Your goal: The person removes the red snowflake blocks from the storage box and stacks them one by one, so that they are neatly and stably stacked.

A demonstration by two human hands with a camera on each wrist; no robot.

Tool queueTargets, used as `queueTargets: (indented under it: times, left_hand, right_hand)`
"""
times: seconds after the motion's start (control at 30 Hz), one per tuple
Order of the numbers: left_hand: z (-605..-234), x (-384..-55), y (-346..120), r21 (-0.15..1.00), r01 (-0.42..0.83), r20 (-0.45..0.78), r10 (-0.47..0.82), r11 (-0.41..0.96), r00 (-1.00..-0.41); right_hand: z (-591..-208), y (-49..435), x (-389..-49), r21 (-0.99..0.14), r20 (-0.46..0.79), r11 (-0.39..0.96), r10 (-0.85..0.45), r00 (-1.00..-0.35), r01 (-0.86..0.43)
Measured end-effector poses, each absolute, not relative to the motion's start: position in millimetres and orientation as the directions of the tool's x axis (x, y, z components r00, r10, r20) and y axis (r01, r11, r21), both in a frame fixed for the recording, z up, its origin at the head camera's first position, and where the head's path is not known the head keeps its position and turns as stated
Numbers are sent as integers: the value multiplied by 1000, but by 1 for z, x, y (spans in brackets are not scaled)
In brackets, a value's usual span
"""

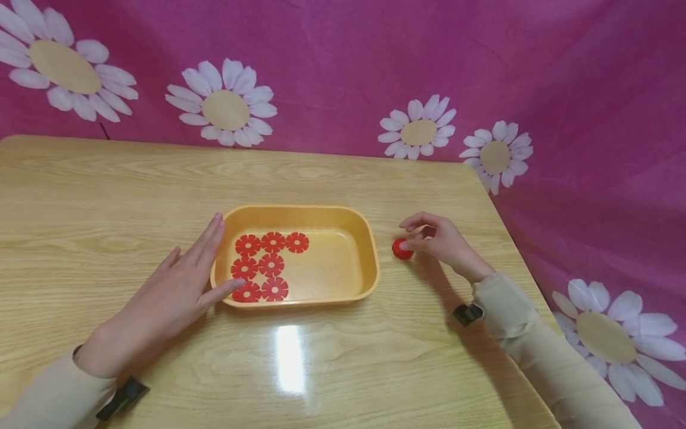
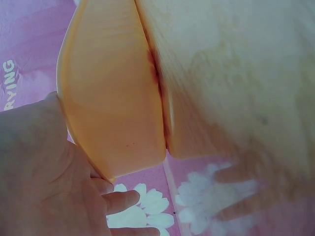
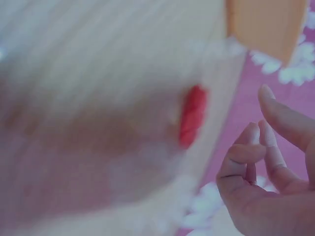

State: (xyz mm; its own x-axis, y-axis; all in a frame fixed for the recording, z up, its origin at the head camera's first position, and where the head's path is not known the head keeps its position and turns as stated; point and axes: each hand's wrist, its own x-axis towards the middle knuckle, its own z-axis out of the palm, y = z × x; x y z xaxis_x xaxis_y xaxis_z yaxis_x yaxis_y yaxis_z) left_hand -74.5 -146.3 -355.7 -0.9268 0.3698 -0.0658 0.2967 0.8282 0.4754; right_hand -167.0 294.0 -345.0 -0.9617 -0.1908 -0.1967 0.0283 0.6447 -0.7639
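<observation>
A yellow plastic tray point(image 1: 332, 298) stands on the table with several red flower-shaped slotted discs point(image 1: 271, 264) lying flat in its left part. My left hand point(image 1: 168, 286) rests against the tray's left end, fingers straight along the outside and thumb over the near-left rim. In the left wrist view, that hand point(image 2: 54, 172) touches the tray's edge. To the right of the tray sits a small stack of red discs point(image 1: 402, 249). Over it hovers my right hand point(image 1: 442, 241), fingers loosely bent. The right wrist view shows a gap between the hand point(image 3: 270, 172) and the red stack point(image 3: 193, 115).
The wood-grain table point(image 1: 343, 357) carries the tray near its middle. A magenta cloth with white daisies point(image 1: 321, 77) hangs behind the table and along its right side. A bright light reflection lies on the tabletop in front of the tray.
</observation>
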Motion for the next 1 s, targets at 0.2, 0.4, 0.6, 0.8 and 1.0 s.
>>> queueTargets:
  times: [0.2, 0.4, 0.6, 0.8, 1.0]
  left_hand:
    - [-356, -75, -148, 470, 316, -52, 383, 824, -922]
    - [-357, -75, -148, 469, 321, -50, 388, 823, -920]
    - [-359, -77, -148, 458, 317, -53, 381, 830, -923]
    - [-359, -77, -147, 459, 311, -64, 380, 832, -923]
    - [-357, -77, -148, 459, 313, -58, 380, 831, -923]
  right_hand:
    - [-317, 255, -169, -830, -70, 548, -282, -957, -100]
    - [-311, 203, -170, -884, 29, 416, -410, -912, -215]
    - [-328, 158, -170, -896, 12, 384, -478, -878, -222]
    - [-346, 133, -169, -900, -36, 397, -477, -878, -178]
    - [-360, 123, -169, -853, -52, 481, -469, -882, -206]
